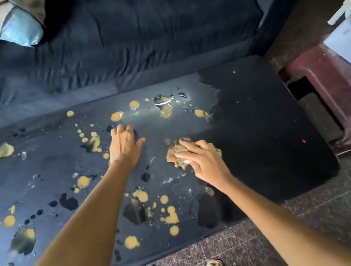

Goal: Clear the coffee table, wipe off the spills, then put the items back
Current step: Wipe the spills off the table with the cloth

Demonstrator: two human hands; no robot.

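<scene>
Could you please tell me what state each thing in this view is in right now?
Coffee table: right end wiped, the rest splattered.
Spills: yellow blobs and dark wet patches, not yet wiped.
Cloth: crumpled, soiled, pressed under the right hand.
Right hand: fingers straight, pressing the cloth.
Left hand: flat on the table, holding nothing.
Sofa: cover wrinkled.

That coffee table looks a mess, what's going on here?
A person is wiping spills off the dark coffee table. The right hand presses a soiled, crumpled cloth onto the tabletop near the middle, while the left hand rests flat on the surface beside it. The table's right end looks clean; yellowish splotches and dark wet patches cover the middle and left. A navy sofa sits behind the table.
</scene>
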